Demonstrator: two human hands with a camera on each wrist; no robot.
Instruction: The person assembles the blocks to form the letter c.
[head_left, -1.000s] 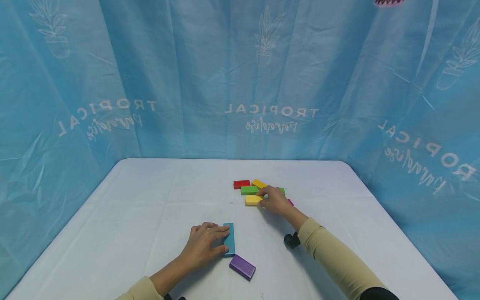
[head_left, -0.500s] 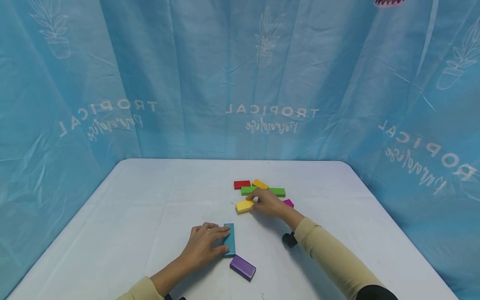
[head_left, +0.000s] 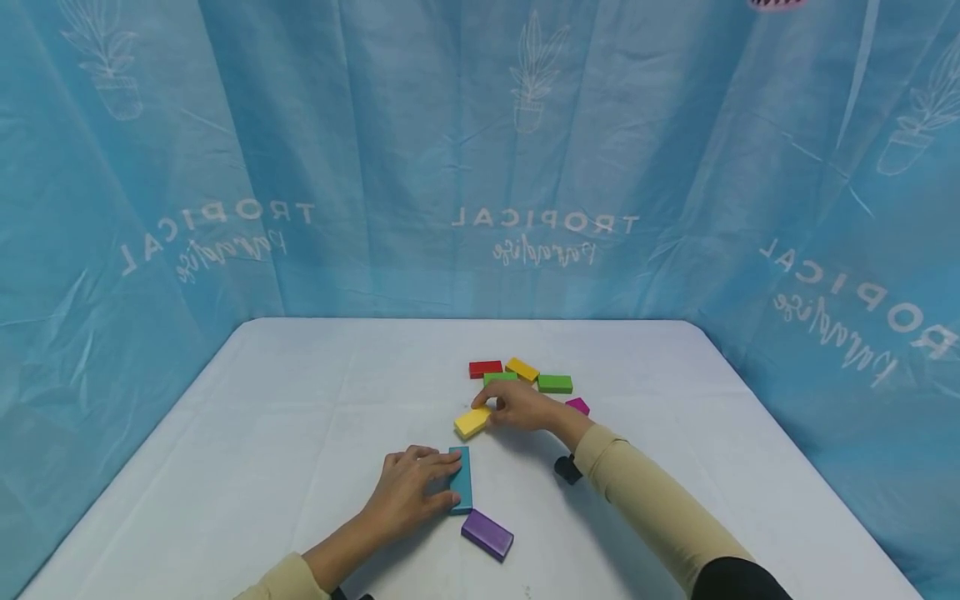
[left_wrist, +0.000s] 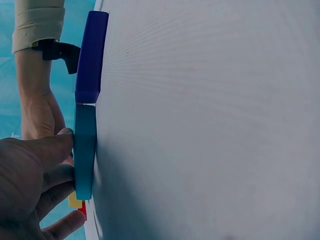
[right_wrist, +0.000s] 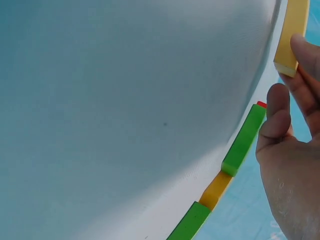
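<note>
On the white table a teal block (head_left: 462, 481) lies lengthwise away from me. The thumb and fingertips of my left hand (head_left: 408, 486) rest on its left side and top, shown from close by in the left wrist view. At the teal block's near end lies a purple block (head_left: 487, 534), turned at an angle. My right hand (head_left: 517, 406) pinches a yellow block (head_left: 471, 422) by its right end, thumb on one side and fingers on the other. That yellow block (right_wrist: 291, 35) is tilted in the right wrist view, just beyond the teal one.
Behind the right hand lie a red block (head_left: 485, 369), an orange-yellow block (head_left: 522, 369) and two green blocks, one (head_left: 556, 384) to the right. A magenta block (head_left: 577, 406) peeks out past the right wrist. A blue curtain (head_left: 390, 167) surrounds the table (head_left: 300, 367).
My right hand has drawn the yellow block left and nearer to me, away from the green blocks, and turned it. The left hand and the teal and purple blocks have stayed put.
</note>
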